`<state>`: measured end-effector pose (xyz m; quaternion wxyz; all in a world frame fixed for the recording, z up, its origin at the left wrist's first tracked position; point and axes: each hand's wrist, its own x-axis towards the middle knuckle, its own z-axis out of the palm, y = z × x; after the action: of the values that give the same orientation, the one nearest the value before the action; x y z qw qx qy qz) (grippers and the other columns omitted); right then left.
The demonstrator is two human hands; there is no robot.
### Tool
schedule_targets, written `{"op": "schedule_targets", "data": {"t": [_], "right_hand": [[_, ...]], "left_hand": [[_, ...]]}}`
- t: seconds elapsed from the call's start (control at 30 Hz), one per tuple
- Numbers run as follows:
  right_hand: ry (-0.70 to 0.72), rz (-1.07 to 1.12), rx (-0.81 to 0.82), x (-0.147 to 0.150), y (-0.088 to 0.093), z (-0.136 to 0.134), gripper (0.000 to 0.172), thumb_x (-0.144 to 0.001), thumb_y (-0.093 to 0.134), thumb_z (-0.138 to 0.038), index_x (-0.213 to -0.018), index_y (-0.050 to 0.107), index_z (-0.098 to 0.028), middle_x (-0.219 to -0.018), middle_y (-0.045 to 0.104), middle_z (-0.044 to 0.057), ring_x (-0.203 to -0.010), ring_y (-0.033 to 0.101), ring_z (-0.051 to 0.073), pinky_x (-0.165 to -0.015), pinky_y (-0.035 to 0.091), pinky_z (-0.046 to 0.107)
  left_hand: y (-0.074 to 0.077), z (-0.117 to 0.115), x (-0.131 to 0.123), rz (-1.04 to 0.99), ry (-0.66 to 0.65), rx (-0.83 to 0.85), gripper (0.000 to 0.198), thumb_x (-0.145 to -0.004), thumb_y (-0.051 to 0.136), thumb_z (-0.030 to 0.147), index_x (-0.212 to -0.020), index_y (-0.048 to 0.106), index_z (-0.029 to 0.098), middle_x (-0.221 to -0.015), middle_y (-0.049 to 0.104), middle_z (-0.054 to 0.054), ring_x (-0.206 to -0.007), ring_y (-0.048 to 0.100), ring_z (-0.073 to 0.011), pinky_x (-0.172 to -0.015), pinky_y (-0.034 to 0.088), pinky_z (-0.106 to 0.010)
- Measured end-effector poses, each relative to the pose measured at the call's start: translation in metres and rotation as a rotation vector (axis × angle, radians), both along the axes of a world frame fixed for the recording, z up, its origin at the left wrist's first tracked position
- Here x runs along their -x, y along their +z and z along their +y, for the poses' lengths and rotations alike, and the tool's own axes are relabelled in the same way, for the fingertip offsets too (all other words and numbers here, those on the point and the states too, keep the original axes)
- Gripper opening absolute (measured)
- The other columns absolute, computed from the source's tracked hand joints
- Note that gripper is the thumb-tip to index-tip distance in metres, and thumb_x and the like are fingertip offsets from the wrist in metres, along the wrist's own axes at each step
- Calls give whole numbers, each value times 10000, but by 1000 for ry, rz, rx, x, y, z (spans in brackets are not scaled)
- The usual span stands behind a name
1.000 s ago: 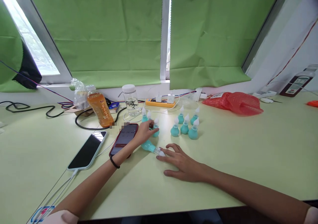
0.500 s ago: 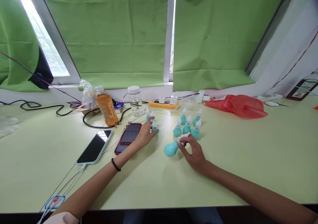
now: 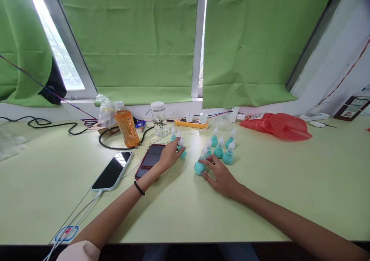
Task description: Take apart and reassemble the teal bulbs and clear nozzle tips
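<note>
My right hand (image 3: 221, 178) is around a teal nasal aspirator bulb (image 3: 199, 168) with a whitish cone tip. The bulb stands upright on the table, fingertips by its neck and thumb low on its side. My left hand (image 3: 170, 155) has thumb and fingers curled about another teal bulb aspirator (image 3: 182, 153), part of which they hide. Two more aspirators stand just behind that hand, one of them a teal bulb (image 3: 173, 137) with a pale tip. Beyond my right hand stands a close group of several matching aspirators (image 3: 218, 152), all tips up.
Left of my left hand lie a red-cased phone (image 3: 148, 161) and a white-edged phone (image 3: 111, 171) with cables. Behind are an orange drink bottle (image 3: 127, 128), a clear jar (image 3: 159, 123) and an orange power strip (image 3: 190, 123). A red plastic bag (image 3: 276, 126) lies back right.
The aspirator in my right hand has turned from lying tilted to upright on the table. My right fingers have shifted from its tip to its neck and side. My left hand stays nearly still.
</note>
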<state>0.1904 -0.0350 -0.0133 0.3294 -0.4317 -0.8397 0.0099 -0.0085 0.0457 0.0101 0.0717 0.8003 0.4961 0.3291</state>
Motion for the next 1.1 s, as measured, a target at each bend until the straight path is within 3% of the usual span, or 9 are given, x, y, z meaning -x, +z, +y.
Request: {"op": "schedule_targets", "data": {"t": [0.2,0.27,0.33,0.4,0.5,0.6,0.67,0.9,1.1], "right_hand": [[9,-28,-1,0,-2,0,324,-757,455,-245,-1080,449,-221,-1015,437,91,-928,469,207,-757,445,375],[22,-31,-9,1,-3,0,328,-758,455,-246,-1086,444,-222,-1039,435,94,-941,471,210,-752,452,378],[45,-19,-8,2,-5,0,320,-764,448,-238,-1084,443,-226,-1048,430,93,-925,483,204,-741,461,375],[79,15,2,2,-7,0,302,-772,436,-214,-1074,452,-230,-1038,425,89,-893,496,189,-732,468,362],[116,93,8,3,-10,1,280,-776,426,-179,-1046,479,-236,-1008,423,80,-864,504,175,-732,471,348],[128,164,-7,2,-13,2,259,-761,453,-166,-1002,515,-237,-961,436,68,-840,513,168,-717,479,334],[147,201,-24,0,-15,4,249,-749,469,-151,-971,539,-240,-942,451,62,-849,515,166,-709,484,320],[163,274,-92,-4,-19,11,294,-766,450,-123,-1012,539,-258,-1101,516,49,-989,505,170,-829,446,356],[75,296,-138,-3,-10,7,280,-757,469,-157,-1022,540,-217,-1170,478,70,-1062,455,192,-873,408,385]], "left_hand": [[-2,-9,0,-83,29,-99,480,-744,459,280,-1177,275,188,-986,502,-87,-792,523,-177,-654,427,-302],[2,-23,-4,-145,62,-240,432,-742,458,265,-1140,315,175,-1072,433,-108,-912,474,-195,-737,402,-324],[4,-41,-10,-172,49,-313,327,-755,439,258,-1066,379,176,-1028,435,-92,-960,438,-199,-783,374,-327],[1,-58,-18,-196,-26,-207,274,-762,435,277,-1018,393,186,-862,479,-42,-810,488,-162,-705,399,-285],[-10,-70,-28,-268,-49,69,343,-743,464,356,-1031,370,195,-796,490,-10,-642,496,-127,-576,405,-246],[-18,-67,-30,-363,-157,326,363,-744,449,406,-1029,400,186,-755,520,-3,-584,497,-111,-527,401,-223],[-19,-61,-28,-356,-227,387,323,-751,437,405,-980,467,179,-745,537,-11,-597,502,-112,-528,399,-216],[-10,-48,-27,-156,-287,245,225,-719,488,367,-819,531,171,-618,557,14,-518,486,-104,-501,371,-210],[-1,-29,-35,-120,-89,101,279,-718,483,394,-875,523,166,-577,559,6,-527,508,-127,-505,355,-216]]}}
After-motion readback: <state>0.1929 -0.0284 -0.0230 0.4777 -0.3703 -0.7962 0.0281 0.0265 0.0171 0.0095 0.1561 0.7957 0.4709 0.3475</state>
